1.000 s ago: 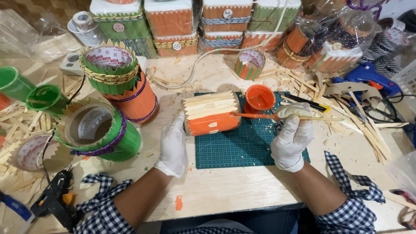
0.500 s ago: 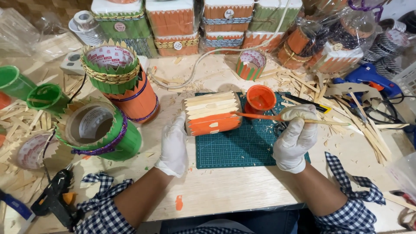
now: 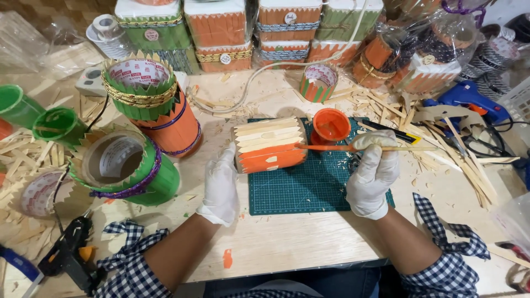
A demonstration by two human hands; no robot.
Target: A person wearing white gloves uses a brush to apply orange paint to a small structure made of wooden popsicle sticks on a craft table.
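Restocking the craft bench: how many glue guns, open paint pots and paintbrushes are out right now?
Glue guns: 2, one black, one blue
Open paint pots: 3, two green, one orange
Paintbrushes: 1, in the right hand
Total: 6

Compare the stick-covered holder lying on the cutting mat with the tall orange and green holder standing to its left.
The holder on the mat lies on its side; the tall holder stands upright. The one on the mat is half orange and half bare wood, while the tall one is fully coloured, green above orange. The tall one has a zigzag rim and cord bands; the one on the mat shows neither. The left hand steadies only the one on the mat. Both are clad in flat wooden sticks.
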